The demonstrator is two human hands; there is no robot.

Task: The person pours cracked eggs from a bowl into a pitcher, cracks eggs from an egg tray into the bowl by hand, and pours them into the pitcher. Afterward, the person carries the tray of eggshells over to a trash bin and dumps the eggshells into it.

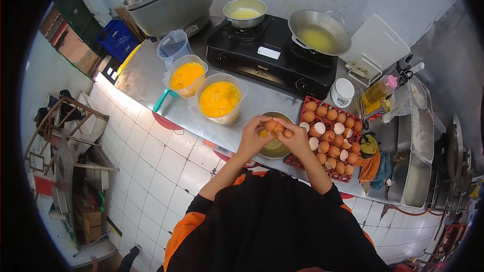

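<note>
Both hands are over a metal bowl with egg in it. My left hand and my right hand pinch a cracked brown egg from either side, with yellow yolk showing between the shells. Another brown egg sits against the fingers of my right hand. Just right of the bowl, a red egg tray carries several whole brown eggs and broken shells. To the left stand two clear jugs of beaten-looking yellow egg, the nearer jug and the farther jug.
Behind the bowl is a black two-burner stove bearing a small pan and a wide wok. A white kitchen scale, an oil bottle and cloths lie to the right. A teal-handled tool overhangs the counter edge.
</note>
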